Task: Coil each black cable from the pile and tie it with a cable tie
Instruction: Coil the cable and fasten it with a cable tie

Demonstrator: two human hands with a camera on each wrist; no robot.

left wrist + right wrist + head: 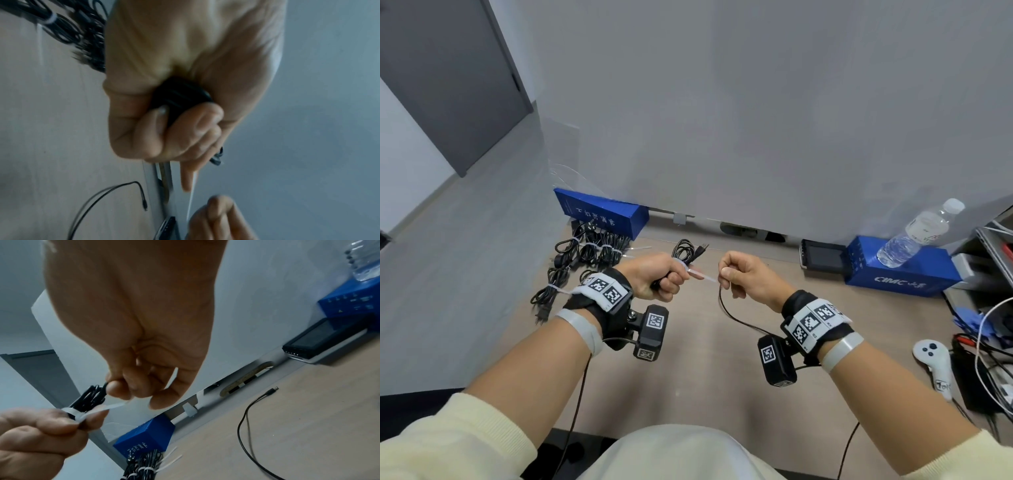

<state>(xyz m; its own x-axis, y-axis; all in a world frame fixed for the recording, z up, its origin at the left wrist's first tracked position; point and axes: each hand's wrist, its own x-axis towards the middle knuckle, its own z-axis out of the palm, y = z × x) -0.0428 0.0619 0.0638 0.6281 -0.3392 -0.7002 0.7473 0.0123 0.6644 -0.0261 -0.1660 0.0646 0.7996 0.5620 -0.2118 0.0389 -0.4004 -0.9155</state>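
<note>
Right hand [748, 275] apparently pinches cable tie [701, 275] near "CIMC" box [900, 270].

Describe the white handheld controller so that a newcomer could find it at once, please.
Look at the wooden desk, on its cluttered right side beyond the right hand. The white controller lies there beside dark cables, the only white thing there with round buttons on its head.

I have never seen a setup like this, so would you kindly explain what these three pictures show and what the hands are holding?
No machine here: a person wears one camera on the head and one on each wrist. The head view looks down at both hands; the other two look along each hand. The left hand grips a coiled black cable. The right hand pinches the tail of a white cable tie looped round that coil. On the table lie already tied cable bundles, blue boxes and a water bottle.
</note>
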